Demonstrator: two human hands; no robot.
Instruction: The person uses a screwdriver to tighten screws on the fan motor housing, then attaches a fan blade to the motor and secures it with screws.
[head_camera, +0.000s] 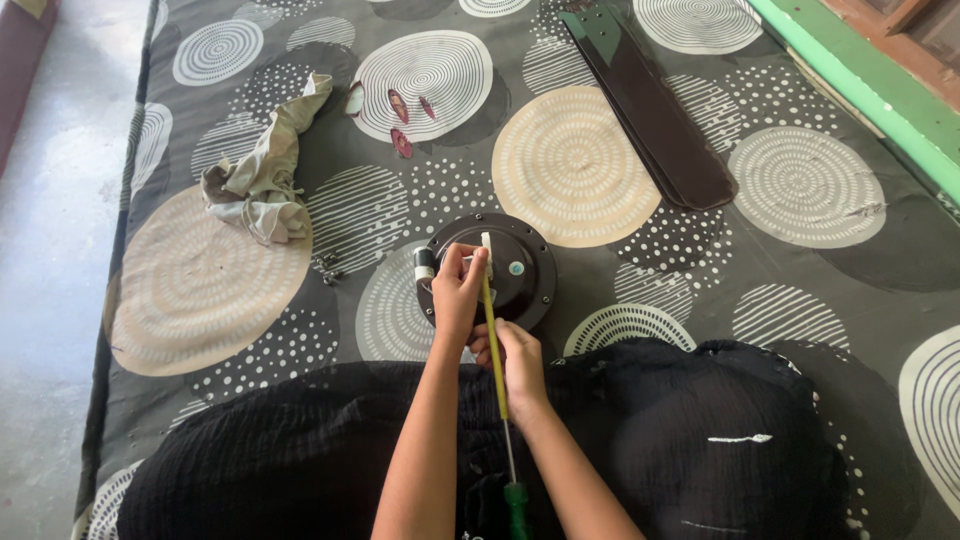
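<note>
Covering nearly everything in view, a grey mattress (800, 300) printed with pale ringed circles carries all the rest. Up and to the right of the round dark motor housing (520, 270) lie long brown fan blades (650, 110), stacked. Well to the housing's left sits a crumpled beige cloth (262, 175), with a few small screws (328, 268) between cloth and housing. The housing itself rests just beyond the person's black-clad lap. A long screwdriver (496, 360) with a yellow shaft and green handle stands over it. The left hand (458, 295) pinches parts at the housing's top; the right hand (520, 365), just nearer the lap, clenches the shaft.
</note>
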